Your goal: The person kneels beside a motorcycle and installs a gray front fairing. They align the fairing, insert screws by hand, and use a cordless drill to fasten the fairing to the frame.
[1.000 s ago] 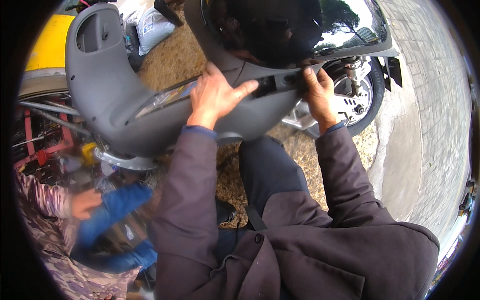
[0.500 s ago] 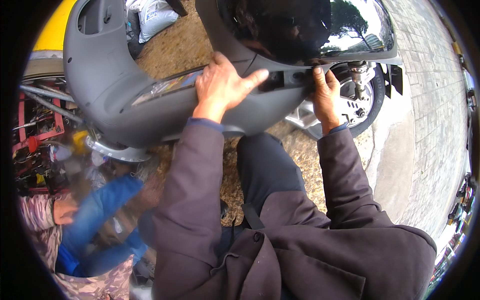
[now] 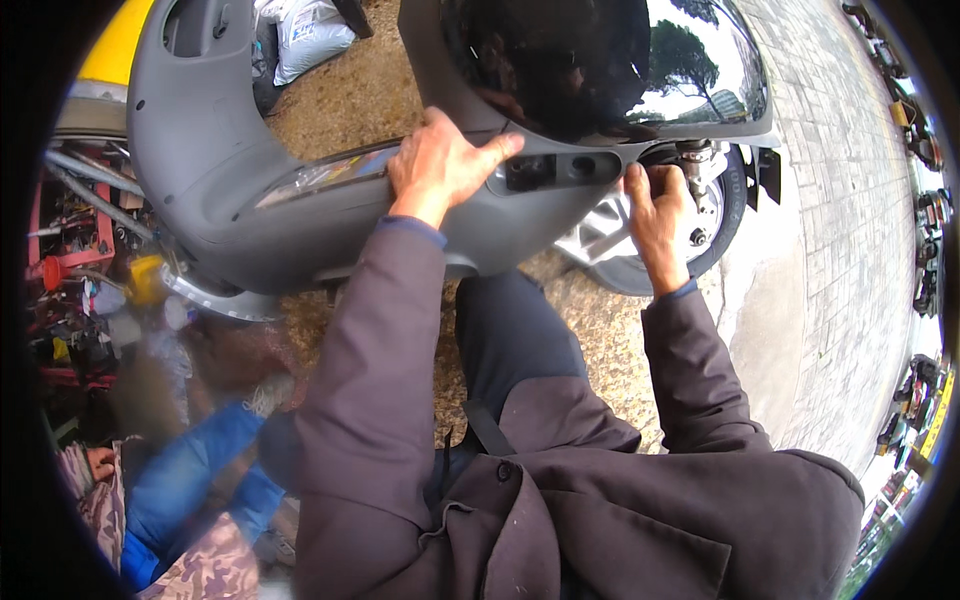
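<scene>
A grey scooter side panel (image 3: 420, 240) runs across the upper middle, with a long recess holding dark openings (image 3: 532, 172) near its rear end. My left hand (image 3: 435, 170) grips its upper edge, thumb stretched out along the surface toward the recess and fingers bent over the far side. At the panel's rear tip, my right hand (image 3: 658, 225) is closed on the edge, thumb on the near side; its other fingertips are partly hidden. Beyond the hands is a glossy black seat-like cover (image 3: 560, 75) reflecting trees. The scooter's rear wheel (image 3: 735, 205) stands just right of my right hand.
At lower left sits another person in blue trousers (image 3: 190, 480) and camouflage sleeves, close to my left arm. Red trays of tools (image 3: 75, 270) lie behind them. A white bag (image 3: 308, 40) rests beyond the scooter. Grey paving (image 3: 850, 200) stretches along the right.
My right hand has shifted slightly down, uncovering more of the recess. My left hand keeps its hold. The rear of the scooter sits a little further left in view, and the other person's hand has drawn back.
</scene>
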`<move>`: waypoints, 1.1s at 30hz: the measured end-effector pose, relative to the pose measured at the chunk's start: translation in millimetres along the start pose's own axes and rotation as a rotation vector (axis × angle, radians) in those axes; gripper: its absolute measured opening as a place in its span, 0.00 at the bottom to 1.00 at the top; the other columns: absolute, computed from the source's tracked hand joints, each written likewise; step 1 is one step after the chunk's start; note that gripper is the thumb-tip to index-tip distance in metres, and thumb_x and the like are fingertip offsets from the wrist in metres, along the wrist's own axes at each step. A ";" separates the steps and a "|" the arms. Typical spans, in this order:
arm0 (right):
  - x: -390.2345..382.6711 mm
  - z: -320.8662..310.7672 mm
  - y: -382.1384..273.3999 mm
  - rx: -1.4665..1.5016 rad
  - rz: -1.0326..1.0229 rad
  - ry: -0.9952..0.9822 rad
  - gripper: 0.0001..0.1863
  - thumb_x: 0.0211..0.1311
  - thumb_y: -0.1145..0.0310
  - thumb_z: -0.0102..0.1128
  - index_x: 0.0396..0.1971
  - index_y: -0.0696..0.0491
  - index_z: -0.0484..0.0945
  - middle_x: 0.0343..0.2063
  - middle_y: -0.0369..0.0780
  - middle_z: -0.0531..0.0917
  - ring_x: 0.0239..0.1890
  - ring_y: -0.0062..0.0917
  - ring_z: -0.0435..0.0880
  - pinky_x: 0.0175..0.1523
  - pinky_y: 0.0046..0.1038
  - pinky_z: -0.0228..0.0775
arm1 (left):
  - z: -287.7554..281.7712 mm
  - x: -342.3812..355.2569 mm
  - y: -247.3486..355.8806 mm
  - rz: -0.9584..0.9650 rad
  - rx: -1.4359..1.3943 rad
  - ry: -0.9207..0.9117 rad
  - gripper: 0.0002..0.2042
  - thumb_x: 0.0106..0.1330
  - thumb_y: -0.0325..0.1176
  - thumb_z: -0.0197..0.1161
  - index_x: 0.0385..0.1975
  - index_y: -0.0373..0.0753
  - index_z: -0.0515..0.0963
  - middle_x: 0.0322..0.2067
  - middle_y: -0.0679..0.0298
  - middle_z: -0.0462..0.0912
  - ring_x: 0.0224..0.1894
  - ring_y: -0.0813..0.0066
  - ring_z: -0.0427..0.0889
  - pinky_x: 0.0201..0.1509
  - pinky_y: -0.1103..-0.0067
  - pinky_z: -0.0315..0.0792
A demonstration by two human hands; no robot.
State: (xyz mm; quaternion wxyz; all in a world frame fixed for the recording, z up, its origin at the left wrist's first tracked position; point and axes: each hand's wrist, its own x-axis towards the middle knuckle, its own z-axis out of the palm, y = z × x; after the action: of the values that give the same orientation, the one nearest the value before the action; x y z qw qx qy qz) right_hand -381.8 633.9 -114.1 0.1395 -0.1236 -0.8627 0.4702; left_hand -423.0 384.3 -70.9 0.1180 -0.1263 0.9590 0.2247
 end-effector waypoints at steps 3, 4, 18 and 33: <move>-5.2 2.1 -37.0 0.132 -0.435 -0.260 0.16 0.64 0.67 0.66 0.20 0.57 0.72 0.14 0.41 0.73 0.16 0.29 0.73 0.24 0.31 0.65 | -2.6 -1.2 -4.1 0.032 0.014 0.000 0.53 0.49 0.70 0.67 0.58 0.21 0.66 0.49 0.38 0.81 0.56 0.44 0.79 0.59 0.60 0.71; -5.4 10.5 -48.6 0.102 -0.573 -0.367 0.16 0.64 0.69 0.65 0.19 0.57 0.71 0.14 0.43 0.72 0.16 0.34 0.73 0.23 0.33 0.64 | -3.5 -1.1 -7.2 0.060 0.048 -0.013 0.53 0.49 0.69 0.68 0.59 0.21 0.65 0.49 0.38 0.81 0.56 0.45 0.79 0.60 0.61 0.71; -3.9 75.4 -126.4 0.492 -1.264 -0.824 0.11 0.57 0.64 0.65 0.21 0.53 0.78 0.20 0.43 0.79 0.21 0.42 0.80 0.28 0.37 0.75 | -6.6 10.1 -39.6 0.143 0.093 -0.121 0.32 0.56 0.47 0.67 0.50 0.23 0.69 0.41 0.37 0.83 0.49 0.41 0.82 0.53 0.58 0.75; -25.2 70.5 -60.2 0.184 -1.034 -0.613 0.16 0.56 0.69 0.67 0.16 0.53 0.68 0.15 0.40 0.71 0.17 0.40 0.75 0.23 0.36 0.69 | -9.7 1.8 -28.3 0.178 0.119 -0.040 0.45 0.47 0.64 0.72 0.49 0.24 0.72 0.44 0.39 0.83 0.50 0.47 0.83 0.55 0.62 0.76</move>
State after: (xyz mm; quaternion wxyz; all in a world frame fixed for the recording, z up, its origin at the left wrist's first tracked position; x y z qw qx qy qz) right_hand -388.4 538.7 -102.9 0.1053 0.4649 -0.7677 0.4282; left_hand -418.0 355.0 -74.3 0.1242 -0.0288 0.9755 0.1793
